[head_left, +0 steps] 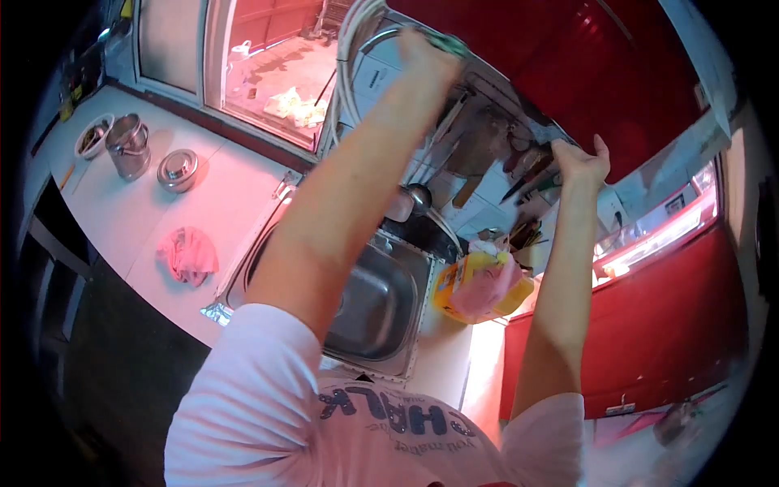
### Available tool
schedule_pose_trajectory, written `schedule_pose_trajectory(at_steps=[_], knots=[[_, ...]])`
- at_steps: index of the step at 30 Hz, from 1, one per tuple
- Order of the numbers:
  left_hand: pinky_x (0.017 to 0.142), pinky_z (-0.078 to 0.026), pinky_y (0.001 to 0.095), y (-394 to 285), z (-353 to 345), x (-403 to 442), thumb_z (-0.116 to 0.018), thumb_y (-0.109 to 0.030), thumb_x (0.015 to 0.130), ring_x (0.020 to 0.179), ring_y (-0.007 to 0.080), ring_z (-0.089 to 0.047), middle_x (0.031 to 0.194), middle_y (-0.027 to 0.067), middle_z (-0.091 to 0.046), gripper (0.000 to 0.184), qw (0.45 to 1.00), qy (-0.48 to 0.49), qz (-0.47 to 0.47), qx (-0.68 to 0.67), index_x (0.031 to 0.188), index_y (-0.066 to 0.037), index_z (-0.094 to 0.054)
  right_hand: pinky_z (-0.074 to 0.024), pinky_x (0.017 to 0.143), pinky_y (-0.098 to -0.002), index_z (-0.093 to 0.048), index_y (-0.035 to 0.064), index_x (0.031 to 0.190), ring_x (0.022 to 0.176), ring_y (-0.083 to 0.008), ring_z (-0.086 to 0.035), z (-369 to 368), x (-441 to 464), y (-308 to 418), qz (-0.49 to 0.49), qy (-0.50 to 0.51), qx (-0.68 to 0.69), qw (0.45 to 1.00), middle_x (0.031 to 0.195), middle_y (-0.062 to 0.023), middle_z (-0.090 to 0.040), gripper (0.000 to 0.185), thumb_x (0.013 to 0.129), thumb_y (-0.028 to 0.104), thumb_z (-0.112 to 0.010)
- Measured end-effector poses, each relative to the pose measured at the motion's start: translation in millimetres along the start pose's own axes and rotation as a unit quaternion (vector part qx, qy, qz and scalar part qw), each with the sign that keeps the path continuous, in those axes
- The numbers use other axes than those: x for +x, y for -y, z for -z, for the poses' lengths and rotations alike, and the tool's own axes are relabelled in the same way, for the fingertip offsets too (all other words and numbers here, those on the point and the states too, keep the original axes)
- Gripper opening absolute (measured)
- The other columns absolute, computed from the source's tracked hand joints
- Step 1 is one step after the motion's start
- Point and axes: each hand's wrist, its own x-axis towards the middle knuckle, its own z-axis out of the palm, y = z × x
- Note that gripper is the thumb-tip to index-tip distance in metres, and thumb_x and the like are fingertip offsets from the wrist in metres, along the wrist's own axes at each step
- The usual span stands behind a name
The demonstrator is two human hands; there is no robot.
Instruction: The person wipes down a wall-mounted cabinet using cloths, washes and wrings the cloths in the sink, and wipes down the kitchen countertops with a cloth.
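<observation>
Both my arms reach up over the sink toward a red wall cabinet [592, 73]. My left hand [426, 58] is closed at the cabinet's left edge, beside a looped white hose. Something green [446, 43], perhaps a scrub pad, shows at its fingers; its exact kind is blurred. At the cabinet's lower edge, my right hand [581, 165] touches with its fingers, the thumb standing apart. Part of those fingers is hidden. Between my arms, knives and other utensils [531, 166] hang against the tiled wall.
Below lies a steel sink [377, 308]. A yellow container [446, 290] with a pink cloth [487, 288] stands at its right. On the left counter [122, 235] are a steel pot [128, 150], a round lidded tin [178, 170] and a crumpled pink cloth [188, 256]. A window [276, 69] opens behind.
</observation>
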Motion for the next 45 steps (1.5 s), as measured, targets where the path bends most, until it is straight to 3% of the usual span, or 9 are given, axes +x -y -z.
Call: schedule_pose_trajectory(at_steps=[2, 6, 12, 17, 22, 27, 33, 36, 45], knots=[[0.107, -0.034, 0.0411, -20, 3, 9, -0.038, -0.023, 0.095, 0.130, 0.0295, -0.041, 0.140, 0.0173, -0.043, 0.042, 0.993, 0.109, -0.049, 0.006, 0.128, 0.001, -0.048, -0.0136, 0.113, -0.0448, -0.022, -0.0006, 0.143, 0.140, -0.0274, -0.019, 16, -11, 28, 0.033, 0.009, 0.002, 0.999, 0.153, -0.0134, -0.019, 0.075, 0.079, 0.023, -0.051], [0.102, -0.040, 0.0452, 30, -3, -14, -0.035, -0.024, 0.096, 0.119, 0.0300, -0.050, 0.132, 0.0130, -0.051, 0.041, 1.000, 0.019, 0.010, 0.018, 0.129, -0.003, -0.048, -0.0235, 0.108, -0.0494, -0.038, 0.0025, 0.136, 0.130, -0.0289, -0.036, 28, -27, 77, 0.134, -0.095, 0.087, 0.983, 0.140, -0.0138, -0.041, 0.062, 0.079, 0.025, -0.046], [0.099, -0.043, 0.0488, 125, 7, -52, -0.035, -0.027, 0.096, 0.117, 0.0306, -0.052, 0.131, 0.0112, -0.052, 0.042, 0.985, -0.104, 0.123, -0.054, 0.131, -0.008, -0.046, -0.0255, 0.108, -0.0491, -0.041, 0.0069, 0.134, 0.127, -0.0299, -0.038, -3, -10, -5, 0.109, -0.001, 0.087, 0.990, 0.141, -0.0134, -0.040, 0.059, 0.078, 0.025, -0.049], [0.104, -0.036, 0.0495, 43, -25, -39, -0.033, -0.031, 0.095, 0.122, 0.0312, -0.047, 0.134, 0.0126, -0.049, 0.046, 0.986, -0.055, 0.115, 0.111, 0.134, -0.009, -0.042, -0.0208, 0.112, -0.0496, -0.035, 0.0047, 0.139, 0.135, -0.0305, -0.030, 19, -16, 22, 0.040, 0.062, 0.097, 0.993, 0.147, -0.0142, -0.033, 0.064, 0.082, 0.031, -0.044], [0.103, -0.035, 0.0537, -16, -10, -2, -0.036, -0.035, 0.095, 0.124, 0.0341, -0.044, 0.138, 0.0142, -0.045, 0.048, 0.985, 0.124, 0.064, 0.102, 0.136, -0.011, -0.040, -0.0245, 0.110, -0.0538, -0.035, 0.0069, 0.140, 0.134, -0.0326, -0.033, 19, -18, 46, 0.166, 0.079, 0.121, 0.975, 0.145, -0.0131, -0.037, 0.061, 0.086, 0.034, -0.036], [0.100, -0.036, 0.0588, 99, -7, -51, -0.030, -0.045, 0.094, 0.126, 0.0351, -0.041, 0.140, 0.0137, -0.040, 0.056, 0.989, -0.040, 0.079, 0.116, 0.139, -0.012, -0.036, -0.0218, 0.112, -0.0480, -0.037, 0.0095, 0.141, 0.132, -0.0299, -0.036, -16, -15, -37, 0.138, 0.107, 0.101, 0.979, 0.146, -0.0065, -0.038, 0.070, 0.087, 0.054, -0.046], [0.102, -0.039, 0.0554, 23, 21, 11, -0.030, -0.036, 0.092, 0.120, 0.0355, -0.051, 0.130, 0.0149, -0.052, 0.051, 0.994, 0.023, 0.104, 0.027, 0.130, -0.006, -0.048, -0.0156, 0.115, -0.0488, -0.027, 0.0130, 0.146, 0.139, -0.0303, -0.025, 29, -24, 30, 0.169, 0.088, 0.134, 0.973, 0.151, -0.0075, -0.028, 0.083, 0.087, 0.070, -0.026], [0.101, -0.041, 0.0549, 14, 20, 17, -0.033, -0.036, 0.092, 0.116, 0.0350, -0.053, 0.129, 0.0138, -0.054, 0.049, 0.991, -0.035, 0.034, 0.125, 0.129, -0.009, -0.049, -0.0163, 0.115, -0.0488, -0.030, 0.0127, 0.145, 0.139, -0.0300, -0.026, 37, -9, 34, 0.164, 0.089, 0.192, 0.963, 0.150, -0.0077, -0.031, 0.079, 0.089, 0.068, -0.021], [0.098, -0.041, 0.0526, 57, 16, 0, -0.043, -0.043, 0.092, 0.121, 0.0338, -0.047, 0.135, 0.0116, -0.049, 0.053, 0.979, -0.029, 0.172, 0.101, 0.134, -0.011, -0.044, -0.0282, 0.109, -0.0529, -0.040, 0.0108, 0.138, 0.130, -0.0328, -0.038, 22, -2, 7, 0.102, 0.216, 0.194, 0.952, 0.144, -0.0092, -0.040, 0.059, 0.091, 0.045, -0.036]])
